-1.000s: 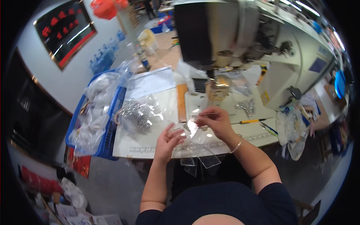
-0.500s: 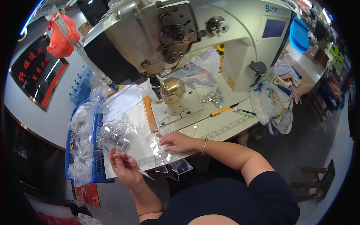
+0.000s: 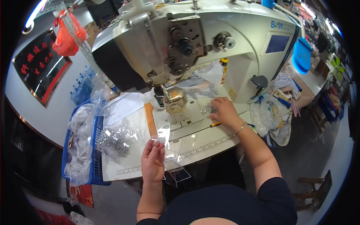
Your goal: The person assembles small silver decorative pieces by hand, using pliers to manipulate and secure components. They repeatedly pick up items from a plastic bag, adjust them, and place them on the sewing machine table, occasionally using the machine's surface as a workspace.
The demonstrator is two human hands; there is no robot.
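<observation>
My left hand (image 3: 153, 162) is near the table's front edge, its thumb and fingers pinched on a thin clear plastic sheet (image 3: 162, 135). More clear plastic sheets (image 3: 176, 174) hang over the edge beside it. Farther right, my right hand (image 3: 226, 113) is closed round a silver glittery appliqué (image 3: 207, 109) on the machine bed; the hand hides much of that piece. The sewing machine (image 3: 240, 41) stands over the table, its needle area (image 3: 174, 99) left of my right hand. An orange pen (image 3: 215, 125) lies partly under my right hand.
A clear bag of silver pieces (image 3: 117, 138) lies left of my left hand. Beyond it stands a blue basket (image 3: 95, 150) with plastic bags. A tan strip (image 3: 150, 119) and paper sheet (image 3: 125, 106) lie behind. Plastic-wrapped bits (image 3: 270, 114) crowd the table's right end.
My right hand has left the clear plastic sheets and moved right and away from me onto the silver appliqué. My left hand has moved right, still pinching clear plastic. The view has shifted slightly.
</observation>
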